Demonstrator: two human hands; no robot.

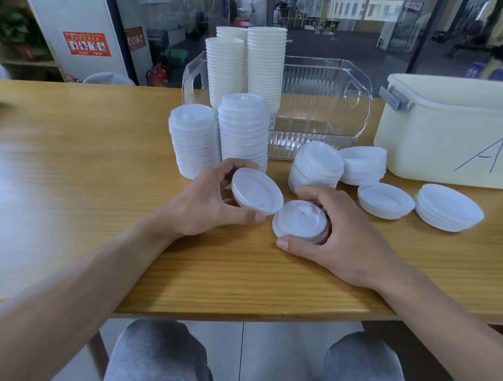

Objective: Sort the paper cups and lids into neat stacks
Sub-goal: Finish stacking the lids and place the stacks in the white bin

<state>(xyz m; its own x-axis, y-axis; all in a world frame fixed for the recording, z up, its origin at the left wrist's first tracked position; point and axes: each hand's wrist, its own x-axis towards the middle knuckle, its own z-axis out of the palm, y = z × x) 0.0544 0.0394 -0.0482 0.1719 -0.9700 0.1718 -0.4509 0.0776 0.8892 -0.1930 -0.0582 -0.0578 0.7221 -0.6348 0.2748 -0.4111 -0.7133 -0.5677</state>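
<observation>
Where the table [68, 153] carries a tub [456, 136], a clear bin [326, 85], cup stacks [247, 68] and lid stacks [218, 137], left hand [205, 199] pinching an upturned lid [257, 190], right hand [339, 235] curled round another lid [300, 220].

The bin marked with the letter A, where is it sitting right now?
In the head view the cream bin marked A stands at the table's far right, right of the clear plastic basket and just behind the loose lids.
</observation>
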